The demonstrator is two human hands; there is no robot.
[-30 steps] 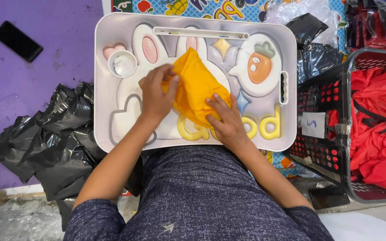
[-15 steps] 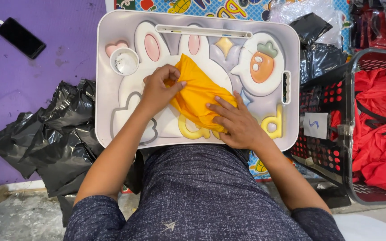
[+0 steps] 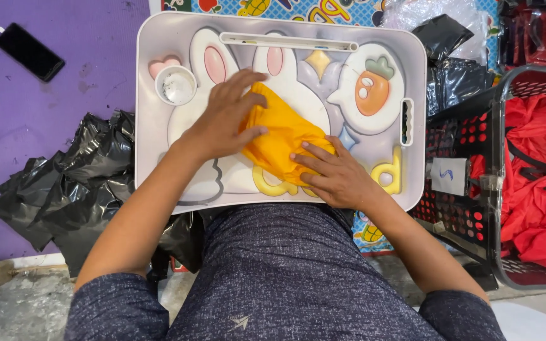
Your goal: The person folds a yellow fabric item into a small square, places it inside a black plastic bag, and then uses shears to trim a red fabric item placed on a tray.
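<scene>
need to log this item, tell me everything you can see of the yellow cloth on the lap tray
The yellow cloth is a soft, plain orange-yellow fabric, folded into a compact, wrinkled bundle. It lies flat near the middle of the white lap tray, over the rabbit picture. The left hand presses on its upper left part, fingers spread; the right hand presses its lower right edge. No print or label shows.

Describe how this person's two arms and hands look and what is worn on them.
Both arms are bare from elbow to fingertips: no sleeves reach the forearms. The left hand and right hand wear no gloves, and no rings, watch or bracelets show. Fingernails are short and unpainted. Dark speckled blue-grey fabric with a small pale arrow-shaped mark covers the body below.
</scene>
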